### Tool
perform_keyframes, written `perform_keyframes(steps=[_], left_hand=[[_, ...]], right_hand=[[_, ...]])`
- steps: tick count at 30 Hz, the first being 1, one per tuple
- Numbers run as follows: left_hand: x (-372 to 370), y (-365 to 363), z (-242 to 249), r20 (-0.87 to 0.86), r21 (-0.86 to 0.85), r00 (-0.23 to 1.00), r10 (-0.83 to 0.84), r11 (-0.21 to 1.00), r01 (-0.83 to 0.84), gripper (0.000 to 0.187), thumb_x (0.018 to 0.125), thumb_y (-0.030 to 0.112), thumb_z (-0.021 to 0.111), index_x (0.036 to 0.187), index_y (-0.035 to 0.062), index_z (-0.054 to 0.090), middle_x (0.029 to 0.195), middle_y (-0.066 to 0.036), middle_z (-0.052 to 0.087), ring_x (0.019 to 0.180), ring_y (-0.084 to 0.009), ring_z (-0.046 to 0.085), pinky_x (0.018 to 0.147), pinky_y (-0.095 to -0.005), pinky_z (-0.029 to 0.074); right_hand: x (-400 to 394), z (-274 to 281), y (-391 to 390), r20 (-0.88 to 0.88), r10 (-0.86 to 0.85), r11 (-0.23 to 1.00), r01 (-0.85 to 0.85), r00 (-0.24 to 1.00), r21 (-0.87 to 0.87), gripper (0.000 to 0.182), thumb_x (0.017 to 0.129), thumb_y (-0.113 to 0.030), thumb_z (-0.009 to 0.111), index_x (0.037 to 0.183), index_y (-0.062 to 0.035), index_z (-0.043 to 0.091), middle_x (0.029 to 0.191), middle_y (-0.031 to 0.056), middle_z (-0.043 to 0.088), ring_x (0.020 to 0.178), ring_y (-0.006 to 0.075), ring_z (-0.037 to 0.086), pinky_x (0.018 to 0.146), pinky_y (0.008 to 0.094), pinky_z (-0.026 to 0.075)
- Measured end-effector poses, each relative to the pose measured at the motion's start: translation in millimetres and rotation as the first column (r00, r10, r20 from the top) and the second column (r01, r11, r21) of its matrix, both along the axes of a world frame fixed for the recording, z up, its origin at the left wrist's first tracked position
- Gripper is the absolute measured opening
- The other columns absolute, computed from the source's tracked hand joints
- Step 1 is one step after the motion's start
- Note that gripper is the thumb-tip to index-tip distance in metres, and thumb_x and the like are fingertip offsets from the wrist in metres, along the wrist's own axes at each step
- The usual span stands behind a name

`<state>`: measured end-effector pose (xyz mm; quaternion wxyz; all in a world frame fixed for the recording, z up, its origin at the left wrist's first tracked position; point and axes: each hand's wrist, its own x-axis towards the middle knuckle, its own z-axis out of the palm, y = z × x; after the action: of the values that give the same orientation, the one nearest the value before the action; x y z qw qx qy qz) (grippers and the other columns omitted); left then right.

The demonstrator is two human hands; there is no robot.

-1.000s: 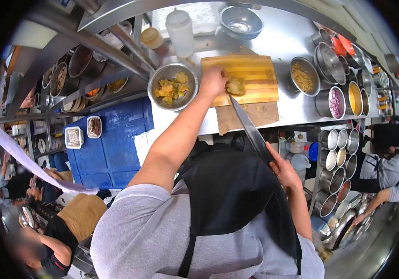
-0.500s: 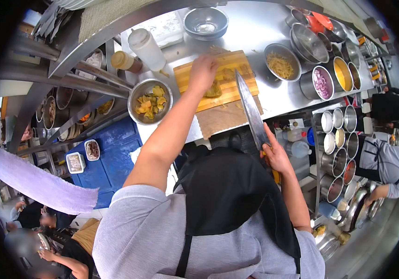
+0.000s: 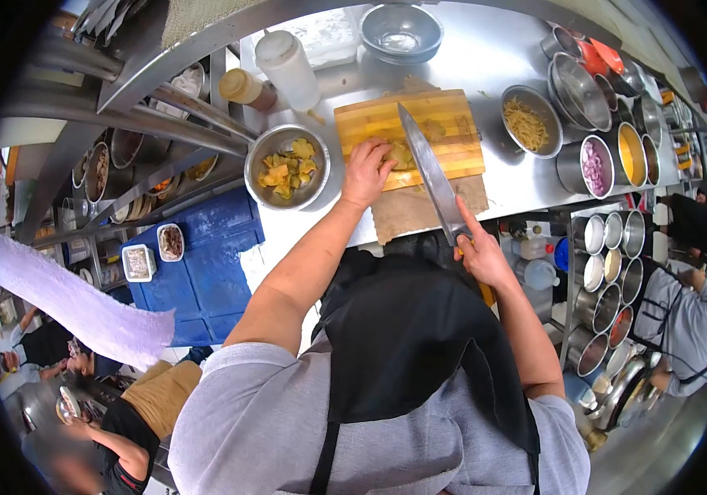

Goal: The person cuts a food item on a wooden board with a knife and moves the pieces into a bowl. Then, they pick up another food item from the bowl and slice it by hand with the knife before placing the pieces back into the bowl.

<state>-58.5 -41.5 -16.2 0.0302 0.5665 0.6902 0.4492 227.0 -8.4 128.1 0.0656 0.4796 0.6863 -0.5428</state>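
A large knife [image 3: 429, 169] is in my right hand [image 3: 483, 257], which wraps the handle with the index finger stretched along the blade's base. The blade slants across the wooden cutting board [image 3: 452, 165], its tip pointing to the far side. Just left of the blade lies a soft yellow-green vegetable piece [image 3: 401, 155]. Curled fingers of my left hand [image 3: 367, 173] rest on that piece at the board's near left. More flattened yellow-green food [image 3: 433, 129] lies right of the blade. Left of the board, a metal bowl [image 3: 256, 191] holds cut yellow-green chunks [image 3: 291, 169].
Squeeze bottles [image 3: 289, 70] stand behind the bowl. A brown cloth [image 3: 399, 213] sits under the board's near edge. To the right are a bowl of pale shreds [image 3: 526, 128] and a pot of chopped purple onion [image 3: 594, 167]. Co-workers stand at far right [image 3: 683, 318] and lower left.
My left hand has come from the board's middle to its near left, fingers now curled on the vegetable. The knife has moved left over the board, beside the piece. The view has shifted slightly.
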Motion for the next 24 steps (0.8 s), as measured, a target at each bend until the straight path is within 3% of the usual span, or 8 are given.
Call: perform_keyframes(steps=[7, 9, 10, 13, 15, 24], left_hand=[[-3, -1, 4, 0.029, 0.011, 1.0, 0.001, 1.0, -0.001, 0.033, 0.081, 0.012, 0.082, 0.112, 0.0054, 0.074, 0.117, -0.013, 0.069, 0.11, -0.0356, 0.063, 0.095, -0.0436, 0.052], [-3, 0, 4, 0.038, 0.003, 0.999, 0.002, 1.0, -0.002, 0.033, 0.08, 0.013, 0.083, 0.111, 0.0056, 0.074, 0.116, -0.013, 0.069, 0.109, -0.0353, 0.063, 0.095, -0.0435, 0.052], [-4, 0, 4, 0.04, 0.001, 0.999, 0.005, 1.0, -0.005, 0.033, 0.08, 0.013, 0.083, 0.111, 0.0056, 0.074, 0.116, -0.013, 0.069, 0.109, -0.0353, 0.063, 0.095, -0.0435, 0.052], [-5, 0, 5, 0.046, 0.013, 0.999, 0.001, 1.0, -0.002, 0.034, 0.08, 0.013, 0.083, 0.111, 0.0057, 0.074, 0.117, -0.013, 0.07, 0.11, -0.0349, 0.064, 0.096, -0.0432, 0.052], [-3, 0, 5, 0.073, -0.005, 0.997, 0.011, 1.0, -0.011, 0.034, 0.08, 0.014, 0.083, 0.111, 0.0055, 0.074, 0.118, -0.013, 0.07, 0.111, -0.0348, 0.064, 0.097, -0.0432, 0.052], [-4, 1, 6, 0.069, -0.008, 0.998, 0.006, 1.0, -0.006, 0.032, 0.079, 0.014, 0.083, 0.108, 0.0047, 0.073, 0.116, -0.013, 0.07, 0.111, -0.0342, 0.064, 0.097, -0.0422, 0.052]], right_hand=[[-6, 6, 6, 0.0, 0.023, 1.0, -0.023, 1.0, -0.002, 0.075, 0.098, -0.007, 0.045, 0.168, -0.0265, 0.024, 0.077, 0.0123, 0.067, 0.076, 0.0277, 0.067, 0.083, 0.0398, 0.054], [-6, -2, 6, -0.063, 0.021, 0.998, -0.017, 0.998, 0.059, 0.076, 0.1, -0.006, 0.047, 0.167, -0.0356, 0.025, 0.073, 0.0055, 0.064, 0.055, 0.0126, 0.052, 0.058, 0.0312, 0.05], [-6, -4, 6, -0.061, 0.024, 0.998, -0.02, 0.998, 0.058, 0.076, 0.1, -0.006, 0.047, 0.167, -0.0356, 0.025, 0.073, 0.0055, 0.064, 0.055, 0.0126, 0.052, 0.058, 0.0312, 0.05], [-12, -1, 8, -0.058, 0.045, 0.998, -0.042, 0.997, 0.054, 0.076, 0.1, -0.006, 0.046, 0.167, -0.036, 0.024, 0.073, 0.0056, 0.063, 0.055, 0.0137, 0.052, 0.059, 0.0322, 0.05], [-15, 8, 9, 0.016, 0.054, 0.998, -0.054, 0.998, 0.012, 0.076, 0.097, -0.005, 0.045, 0.167, -0.0259, 0.024, 0.076, 0.0128, 0.065, 0.075, 0.0278, 0.066, 0.086, 0.0394, 0.053], [-17, 11, 14, 0.041, 0.083, 0.994, -0.085, 0.996, 0.067, 0.076, 0.098, -0.006, 0.045, 0.168, -0.0268, 0.023, 0.076, 0.0138, 0.065, 0.076, 0.0285, 0.067, 0.085, 0.0409, 0.053]])
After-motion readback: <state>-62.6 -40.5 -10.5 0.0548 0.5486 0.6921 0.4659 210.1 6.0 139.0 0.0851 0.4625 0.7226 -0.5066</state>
